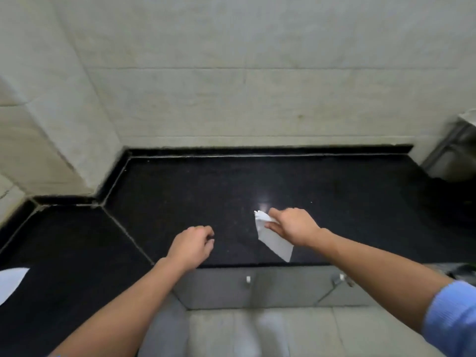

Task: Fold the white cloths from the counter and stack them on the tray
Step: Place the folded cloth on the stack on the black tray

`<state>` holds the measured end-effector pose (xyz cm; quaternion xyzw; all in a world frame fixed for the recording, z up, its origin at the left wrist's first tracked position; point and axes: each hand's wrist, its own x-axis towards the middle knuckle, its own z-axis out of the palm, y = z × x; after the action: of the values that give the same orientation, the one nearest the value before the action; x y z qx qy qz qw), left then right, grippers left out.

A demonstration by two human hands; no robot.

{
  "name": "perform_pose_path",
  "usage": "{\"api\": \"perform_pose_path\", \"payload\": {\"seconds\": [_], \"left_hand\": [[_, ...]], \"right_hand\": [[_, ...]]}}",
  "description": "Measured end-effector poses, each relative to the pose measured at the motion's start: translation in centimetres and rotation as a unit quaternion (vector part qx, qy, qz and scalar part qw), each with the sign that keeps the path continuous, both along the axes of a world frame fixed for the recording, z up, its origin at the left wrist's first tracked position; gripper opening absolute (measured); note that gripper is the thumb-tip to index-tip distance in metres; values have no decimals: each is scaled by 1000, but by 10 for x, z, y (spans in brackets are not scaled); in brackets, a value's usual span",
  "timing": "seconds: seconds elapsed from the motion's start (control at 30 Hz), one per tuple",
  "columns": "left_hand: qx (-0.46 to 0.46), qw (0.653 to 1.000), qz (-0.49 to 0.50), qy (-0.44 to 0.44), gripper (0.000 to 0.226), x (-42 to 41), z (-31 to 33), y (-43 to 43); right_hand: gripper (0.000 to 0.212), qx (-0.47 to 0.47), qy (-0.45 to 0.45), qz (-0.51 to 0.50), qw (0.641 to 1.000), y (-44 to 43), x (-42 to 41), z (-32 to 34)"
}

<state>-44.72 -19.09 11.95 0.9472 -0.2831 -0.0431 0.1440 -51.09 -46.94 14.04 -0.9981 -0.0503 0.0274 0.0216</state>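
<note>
White cloth (273, 238) pinched in the right hand (292, 226), thumb and fingers clamped on its upper end, the rest dangling down toward the near edge of the counter (180, 191). Looks partly folded, bottom corner hanging just about over the front lip. Hard to say whether touching the stone or lifted off it.

Left hand (192, 247) just to the left, well apart from the cloth, fingers curled loosely inward, holding nothing visible, hovering low over the counter near the front edge.

Second white cloth piece (11, 282) way off at the left border of the view, lying on the angled left section of counter, cut off by the frame.

Black polished counter otherwise bare, plenty of open room in the middle and toward the far side. Raised dark lip running along the back where it meets the tiled wall (231, 73), with the wall jutting in at the far left corner. Something metallic (453, 150) at the far right edge, blurry, can't tell what exactly. Blue sleeve (450, 320) rolled up on the right arm, bottom right.
</note>
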Motion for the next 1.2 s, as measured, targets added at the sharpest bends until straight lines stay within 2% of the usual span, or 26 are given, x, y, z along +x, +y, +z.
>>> {"api": "perform_pose_path", "payload": {"seconds": [0.17,0.37,0.5,0.7,0.93,1.2], "left_hand": [[14,995,-98,-12,22,-28,4,-150],[-7,979,-202,9,19,-104,-4,-343],[22,956,-291,19,22,-153,-4,-440],[33,928,-372,-1,22,-172,5,-568],[6,905,-426,-15,23,-171,10,-726],[-53,896,-440,-27,19,-134,57,-896]], "right_hand": [[36,2,-19,-96,995,-130,-84,1],[37,3,-26,-184,983,-286,-192,8],[37,13,-30,-248,968,-367,-256,12],[37,34,-52,-333,941,-468,-328,14],[30,6,-61,-370,927,-595,-349,45],[23,-8,-135,-396,908,-756,-306,134]]}}
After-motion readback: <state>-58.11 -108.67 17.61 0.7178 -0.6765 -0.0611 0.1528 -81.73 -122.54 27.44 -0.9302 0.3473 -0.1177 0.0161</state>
